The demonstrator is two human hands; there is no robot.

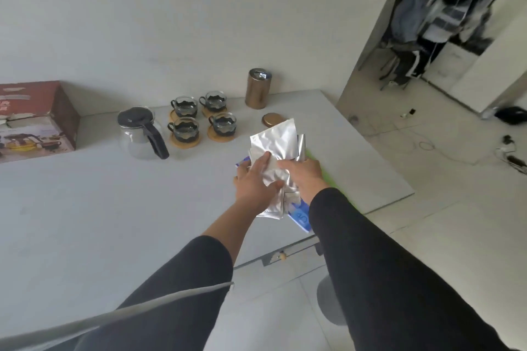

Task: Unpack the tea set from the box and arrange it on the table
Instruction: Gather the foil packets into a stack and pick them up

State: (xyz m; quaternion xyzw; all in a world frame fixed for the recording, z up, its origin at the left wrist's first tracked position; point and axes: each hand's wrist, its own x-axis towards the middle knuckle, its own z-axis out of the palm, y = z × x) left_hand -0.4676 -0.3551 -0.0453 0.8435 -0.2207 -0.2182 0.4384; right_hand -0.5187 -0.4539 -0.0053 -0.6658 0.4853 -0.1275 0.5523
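Observation:
A glass teapot (pixel 142 134) with a black lid and handle stands on the white table (pixel 85 208). To its right, several glass cups (pixel 185 107) in black holders sit on round wooden coasters. The red tea-set box (pixel 37 120) lies at the far left. Above the table's right part, my left hand (pixel 255 179) and my right hand (pixel 303 174) both grip a bunch of silver foil pouches (pixel 278 141). Beneath them lies a blue and green package (pixel 299 215), mostly hidden.
A bronze canister (pixel 257 88) stands open at the back with foil showing inside, and its round lid (pixel 272 120) lies beside it. The table's right edge (pixel 370 151) drops to a tiled floor with cables. A grey stool (pixel 328 305) sits below the front edge.

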